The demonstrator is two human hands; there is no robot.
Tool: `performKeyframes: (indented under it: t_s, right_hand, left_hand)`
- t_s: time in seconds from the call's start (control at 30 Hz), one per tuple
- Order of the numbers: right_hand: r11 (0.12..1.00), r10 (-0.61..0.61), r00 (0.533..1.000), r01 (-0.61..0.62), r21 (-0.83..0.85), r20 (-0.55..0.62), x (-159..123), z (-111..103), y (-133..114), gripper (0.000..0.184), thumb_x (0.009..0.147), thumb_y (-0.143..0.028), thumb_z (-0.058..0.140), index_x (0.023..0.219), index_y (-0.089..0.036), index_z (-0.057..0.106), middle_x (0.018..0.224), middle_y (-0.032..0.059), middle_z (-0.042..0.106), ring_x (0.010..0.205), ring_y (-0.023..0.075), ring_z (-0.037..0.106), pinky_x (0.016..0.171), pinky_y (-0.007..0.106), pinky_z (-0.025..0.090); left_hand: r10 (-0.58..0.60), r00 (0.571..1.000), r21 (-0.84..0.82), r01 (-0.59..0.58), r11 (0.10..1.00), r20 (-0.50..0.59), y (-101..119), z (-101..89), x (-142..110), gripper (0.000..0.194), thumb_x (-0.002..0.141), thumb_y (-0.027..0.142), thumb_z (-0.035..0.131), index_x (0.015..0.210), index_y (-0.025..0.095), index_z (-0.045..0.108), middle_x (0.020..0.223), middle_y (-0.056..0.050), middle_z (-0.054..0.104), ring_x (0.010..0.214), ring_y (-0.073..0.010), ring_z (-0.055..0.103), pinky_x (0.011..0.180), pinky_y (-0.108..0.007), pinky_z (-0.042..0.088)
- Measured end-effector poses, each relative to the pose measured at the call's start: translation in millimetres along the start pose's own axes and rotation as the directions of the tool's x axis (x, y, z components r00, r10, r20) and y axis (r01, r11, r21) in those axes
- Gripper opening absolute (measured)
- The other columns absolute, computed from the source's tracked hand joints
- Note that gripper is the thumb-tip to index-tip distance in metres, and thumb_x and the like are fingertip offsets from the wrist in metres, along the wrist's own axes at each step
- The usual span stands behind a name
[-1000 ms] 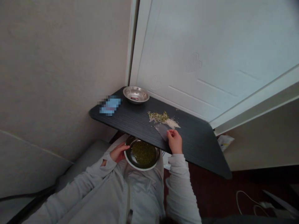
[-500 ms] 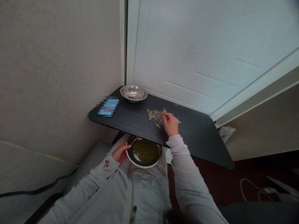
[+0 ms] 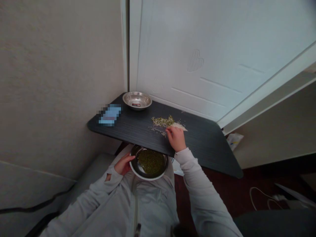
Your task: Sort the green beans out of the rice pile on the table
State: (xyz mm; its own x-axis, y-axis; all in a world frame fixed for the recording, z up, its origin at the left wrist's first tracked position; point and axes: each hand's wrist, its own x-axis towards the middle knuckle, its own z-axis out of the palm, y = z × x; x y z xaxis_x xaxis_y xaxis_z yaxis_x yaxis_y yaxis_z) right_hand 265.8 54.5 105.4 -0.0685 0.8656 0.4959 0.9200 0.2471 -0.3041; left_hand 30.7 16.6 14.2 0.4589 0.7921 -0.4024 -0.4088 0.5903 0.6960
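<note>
My left hand [image 3: 123, 164] grips the left rim of a metal bowl [image 3: 150, 178], thumb over the edge. The bowl rests on my lap below the table's front edge and holds small green beans [image 3: 151, 162], probably mung beans. My right hand [image 3: 177, 137] is over the dark table, fingers curled and fingertips close together at the near side of a scattered pile. Mixed green beans and pale grains [image 3: 161, 121] make up its left part; whitish grains like rice [image 3: 180, 126] lie at the right. Whatever the right fingertips pinch is too small to see.
An open steel bowl [image 3: 137, 101] with a label inside stands at the table's back left. A blurred blue phone-like object [image 3: 110, 115] lies left of it. The dark table [image 3: 207, 148] abuts a white door [image 3: 168, 49]. A white cable [image 3: 254, 197] lies on the floor at right.
My right hand has drawn back slightly toward me, uncovering more whitish grains behind it. My left hand keeps hold of the bowl. The whole view has shifted a little.
</note>
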Motion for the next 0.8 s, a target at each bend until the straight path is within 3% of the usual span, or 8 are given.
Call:
performKeyframes:
  t_s: [0.2,0.37,0.47,0.63,0.8]
  right_hand:
    - [0.975,0.152,0.985,-0.137,0.176,-0.078,2.4,-3.9,6.2,0.020,0.073,-0.032,0.039,0.077,-0.018,0.052,0.072,0.0035,0.057,0.067,0.0143,0.049,0.068,0.029,0.034]
    - [0.851,0.380,0.923,-0.323,0.413,-0.062,-9.9,-5.6,14.0,0.018,0.070,-0.031,0.040,0.075,-0.016,0.049,0.067,0.0024,0.057,0.062,0.0120,0.050,0.062,0.025,0.037]
    - [0.793,0.446,0.894,-0.376,0.480,-0.036,-24.0,-7.5,16.5,0.018,0.068,-0.032,0.041,0.072,-0.016,0.048,0.066,0.0015,0.056,0.061,0.0112,0.050,0.061,0.024,0.038]
    - [0.791,0.446,0.895,-0.407,0.458,0.026,-37.4,-5.6,18.3,0.018,0.068,-0.034,0.042,0.072,-0.017,0.048,0.064,0.0007,0.055,0.059,0.0110,0.050,0.058,0.023,0.038]
    - [0.811,0.500,0.865,-0.450,0.373,-0.044,-35.0,-1.4,27.8,0.019,0.068,-0.034,0.041,0.071,-0.017,0.049,0.063,0.0012,0.055,0.058,0.0117,0.050,0.058,0.024,0.037]
  left_hand:
    - [-0.005,1.000,0.005,0.005,1.000,-0.022,0.4,-0.8,-1.7,0.042,0.057,0.027,0.060,0.097,0.017,0.051,0.085,-0.008,0.062,0.087,-0.0275,0.053,0.068,-0.035,0.042]
    - [-0.019,0.999,-0.001,0.019,1.000,-0.027,0.0,-2.0,0.4,0.043,0.057,0.025,0.060,0.098,0.018,0.050,0.081,-0.006,0.064,0.082,-0.0265,0.056,0.064,-0.033,0.043]
    - [-0.015,1.000,-0.014,0.015,1.000,-0.007,0.2,-0.3,0.6,0.039,0.057,0.025,0.060,0.095,0.017,0.052,0.081,-0.007,0.064,0.082,-0.0266,0.056,0.065,-0.033,0.043]
    - [-0.031,0.999,-0.019,0.030,0.999,-0.044,0.6,3.3,-0.1,0.046,0.054,0.025,0.062,0.098,0.017,0.051,0.084,-0.008,0.063,0.084,-0.0273,0.055,0.067,-0.033,0.043]
    - [-0.014,0.999,0.005,0.014,1.000,-0.035,-0.6,2.2,1.4,0.046,0.054,0.026,0.061,0.098,0.017,0.051,0.087,-0.008,0.063,0.088,-0.0285,0.053,0.070,-0.034,0.042]
